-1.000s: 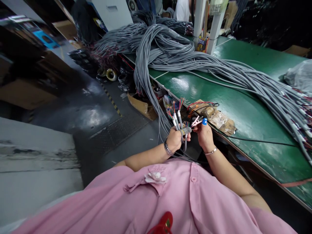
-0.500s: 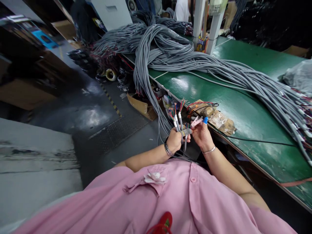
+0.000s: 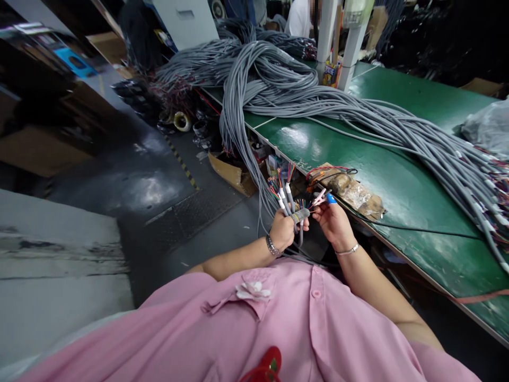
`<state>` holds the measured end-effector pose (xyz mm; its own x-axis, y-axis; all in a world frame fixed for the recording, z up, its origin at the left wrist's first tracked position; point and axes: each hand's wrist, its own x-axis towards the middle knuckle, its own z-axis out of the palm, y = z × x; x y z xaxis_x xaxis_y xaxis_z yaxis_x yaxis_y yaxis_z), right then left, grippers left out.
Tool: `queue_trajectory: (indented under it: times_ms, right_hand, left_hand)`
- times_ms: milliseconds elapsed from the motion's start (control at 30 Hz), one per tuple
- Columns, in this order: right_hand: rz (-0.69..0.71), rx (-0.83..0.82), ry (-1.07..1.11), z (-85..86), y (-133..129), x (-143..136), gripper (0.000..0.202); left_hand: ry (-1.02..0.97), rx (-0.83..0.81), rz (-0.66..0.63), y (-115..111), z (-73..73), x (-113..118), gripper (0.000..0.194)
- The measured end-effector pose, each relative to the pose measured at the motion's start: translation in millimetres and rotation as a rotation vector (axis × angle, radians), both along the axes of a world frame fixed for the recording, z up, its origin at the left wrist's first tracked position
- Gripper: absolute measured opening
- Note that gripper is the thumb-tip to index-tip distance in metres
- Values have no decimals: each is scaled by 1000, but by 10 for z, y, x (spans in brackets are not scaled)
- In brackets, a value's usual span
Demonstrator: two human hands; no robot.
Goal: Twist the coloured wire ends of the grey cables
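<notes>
My left hand is closed round several grey cables whose stripped ends fan out in coloured wires. Grey wrapping covers its thumb. My right hand, with a blue cover on one fingertip, is just to the right, its fingers pinched at the thin wires by the left thumb. A pale pink clip stands at the right fingertips; whether they touch it, I cannot tell. Beyond, on the table edge, lies a taped cardboard piece with red and black leads.
A thick bundle of grey cables runs across the green table and hangs over its edge. White posts rise from the table. An open cardboard box is below the edge. A person in white is at the back.
My right hand has turned slightly and shifted a little, and the clip beside it has tilted. The wire ends in my left hand have moved slightly to the left.
</notes>
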<state>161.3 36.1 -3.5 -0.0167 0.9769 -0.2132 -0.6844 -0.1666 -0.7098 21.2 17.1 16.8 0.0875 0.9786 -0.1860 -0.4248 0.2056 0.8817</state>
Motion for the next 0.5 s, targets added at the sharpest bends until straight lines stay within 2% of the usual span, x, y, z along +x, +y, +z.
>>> queue_trajectory:
  times_ms: [100,200,267,400,500]
  right_hand:
    - [-46,15,-51,-32,-3,-7,32]
    - [-147,86,-221,-82,-15,-17,36]
    - [-167,112,-293,-103,-15,-22,39]
    - [-31,48,-120,-88,32,-27,39]
    - [-21,33,6,-72,80,-39,34]
  left_hand:
    - [17,-10,10,37,15,22,34]
    - [26,-32,18,77,5,38,34]
    - [32,-41,11,94,-11,50,34]
    - [30,-56,1,99,-34,81,35]
    - [26,-66,4,98,-31,99,36]
